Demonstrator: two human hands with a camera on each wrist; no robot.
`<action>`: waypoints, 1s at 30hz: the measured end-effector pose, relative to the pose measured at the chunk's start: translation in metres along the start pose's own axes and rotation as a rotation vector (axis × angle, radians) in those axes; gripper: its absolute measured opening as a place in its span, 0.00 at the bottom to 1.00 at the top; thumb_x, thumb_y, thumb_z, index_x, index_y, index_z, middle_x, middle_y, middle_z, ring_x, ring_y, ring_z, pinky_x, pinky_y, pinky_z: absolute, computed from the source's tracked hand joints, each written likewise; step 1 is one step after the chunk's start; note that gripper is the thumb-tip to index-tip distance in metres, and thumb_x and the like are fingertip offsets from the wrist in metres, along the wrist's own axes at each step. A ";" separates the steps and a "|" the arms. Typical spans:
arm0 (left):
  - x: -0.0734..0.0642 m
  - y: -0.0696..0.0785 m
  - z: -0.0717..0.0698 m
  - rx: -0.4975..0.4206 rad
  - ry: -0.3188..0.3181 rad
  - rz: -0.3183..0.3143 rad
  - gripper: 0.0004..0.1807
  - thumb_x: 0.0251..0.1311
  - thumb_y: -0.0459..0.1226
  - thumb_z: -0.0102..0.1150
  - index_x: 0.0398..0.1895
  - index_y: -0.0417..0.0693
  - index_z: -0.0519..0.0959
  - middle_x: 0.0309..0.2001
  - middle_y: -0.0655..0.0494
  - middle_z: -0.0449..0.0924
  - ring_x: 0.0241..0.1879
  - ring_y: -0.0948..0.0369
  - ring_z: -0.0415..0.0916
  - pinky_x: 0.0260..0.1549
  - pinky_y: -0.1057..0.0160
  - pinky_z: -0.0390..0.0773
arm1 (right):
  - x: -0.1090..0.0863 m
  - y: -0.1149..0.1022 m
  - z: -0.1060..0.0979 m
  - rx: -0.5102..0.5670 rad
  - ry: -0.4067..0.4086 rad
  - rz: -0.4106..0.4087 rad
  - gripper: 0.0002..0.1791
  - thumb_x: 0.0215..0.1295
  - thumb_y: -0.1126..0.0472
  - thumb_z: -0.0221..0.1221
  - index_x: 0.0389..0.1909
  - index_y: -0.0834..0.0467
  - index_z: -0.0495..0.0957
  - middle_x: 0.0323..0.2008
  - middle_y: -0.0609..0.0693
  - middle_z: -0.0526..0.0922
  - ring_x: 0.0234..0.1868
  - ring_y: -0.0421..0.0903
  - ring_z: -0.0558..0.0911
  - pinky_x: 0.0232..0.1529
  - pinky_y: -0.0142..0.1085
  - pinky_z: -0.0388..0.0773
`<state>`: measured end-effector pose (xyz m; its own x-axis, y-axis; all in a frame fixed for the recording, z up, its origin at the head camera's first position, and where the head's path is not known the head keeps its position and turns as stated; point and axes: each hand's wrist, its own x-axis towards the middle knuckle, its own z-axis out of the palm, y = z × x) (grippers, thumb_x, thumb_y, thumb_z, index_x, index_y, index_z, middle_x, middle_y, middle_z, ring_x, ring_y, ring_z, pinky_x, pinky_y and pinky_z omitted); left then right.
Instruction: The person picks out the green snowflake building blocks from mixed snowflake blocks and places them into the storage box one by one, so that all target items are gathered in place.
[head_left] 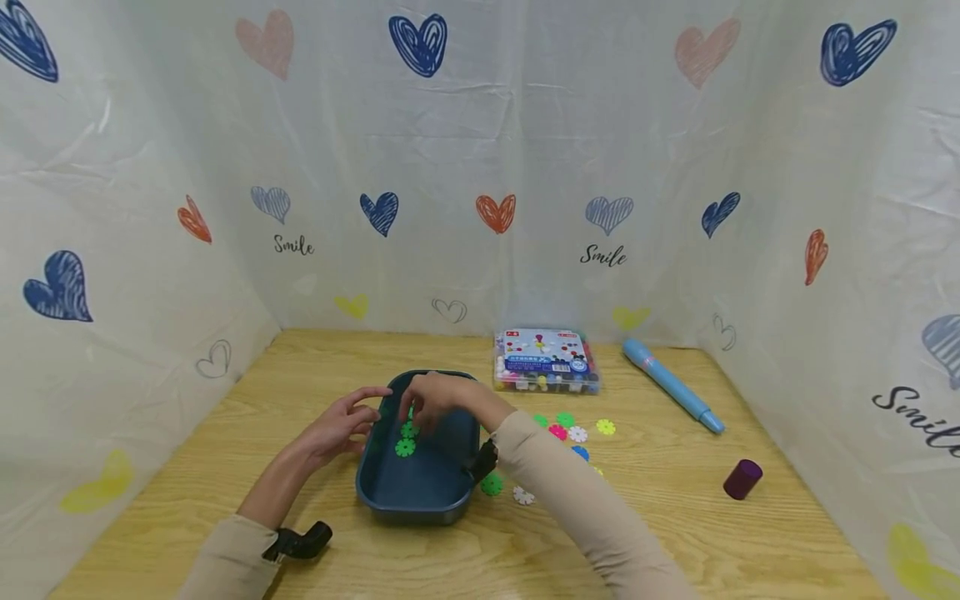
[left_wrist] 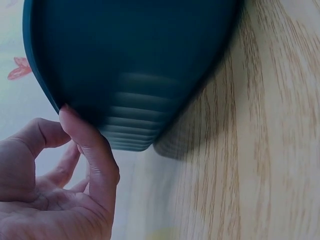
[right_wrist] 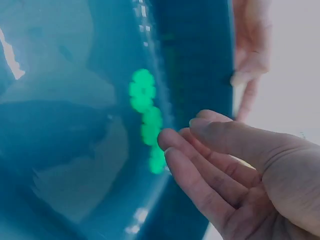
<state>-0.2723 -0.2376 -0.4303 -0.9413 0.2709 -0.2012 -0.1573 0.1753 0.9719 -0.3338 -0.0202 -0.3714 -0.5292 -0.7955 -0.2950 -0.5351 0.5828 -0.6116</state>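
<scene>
A dark blue-green tray (head_left: 420,500) stands on the wooden table. In it, green snowflake-shaped discs (head_left: 405,448) lie in a row along the left side; the right wrist view shows several green lobes of these discs (right_wrist: 142,91), blurred. Over the tray reaches my right hand (head_left: 438,396), its fingers loosely bent beside the far end of the row. Nothing shows between its thumb and fingers in the right wrist view. Outside the tray's left edge, my left hand (head_left: 341,429) touches the rim with its fingertips. The left wrist view shows a fingertip against the tray wall (left_wrist: 135,50).
Right of the tray lie loose discs in green, pink, white, blue and yellow (head_left: 605,427), partly behind the right sleeve. A clear case of coloured pieces (head_left: 546,362) stands at the back. Further right are a light blue tube (head_left: 671,383) and a dark purple cylinder (head_left: 742,479).
</scene>
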 end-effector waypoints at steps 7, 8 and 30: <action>0.002 0.002 0.001 0.023 0.009 0.007 0.27 0.71 0.36 0.48 0.72 0.52 0.60 0.38 0.54 0.69 0.29 0.63 0.70 0.25 0.64 0.74 | -0.030 0.005 -0.023 -0.135 0.051 -0.143 0.15 0.67 0.68 0.58 0.53 0.63 0.80 0.39 0.59 0.87 0.36 0.46 0.88 0.38 0.31 0.82; 0.002 0.002 0.002 0.022 0.012 0.004 0.27 0.71 0.36 0.48 0.72 0.52 0.60 0.39 0.53 0.68 0.29 0.63 0.70 0.25 0.64 0.75 | -0.036 0.006 -0.027 -0.157 0.060 -0.151 0.15 0.67 0.67 0.58 0.53 0.62 0.80 0.39 0.58 0.88 0.36 0.44 0.87 0.38 0.29 0.81; 0.004 -0.002 0.000 0.019 0.044 -0.024 0.25 0.70 0.37 0.49 0.70 0.55 0.63 0.38 0.55 0.69 0.28 0.63 0.70 0.24 0.65 0.74 | -0.150 0.083 -0.020 -0.119 0.174 -0.084 0.15 0.70 0.59 0.58 0.54 0.58 0.80 0.40 0.50 0.86 0.42 0.44 0.86 0.43 0.29 0.80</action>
<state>-0.2762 -0.2364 -0.4328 -0.9497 0.2241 -0.2188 -0.1751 0.1990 0.9642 -0.3116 0.1512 -0.3635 -0.5801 -0.8072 -0.1093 -0.6501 0.5396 -0.5350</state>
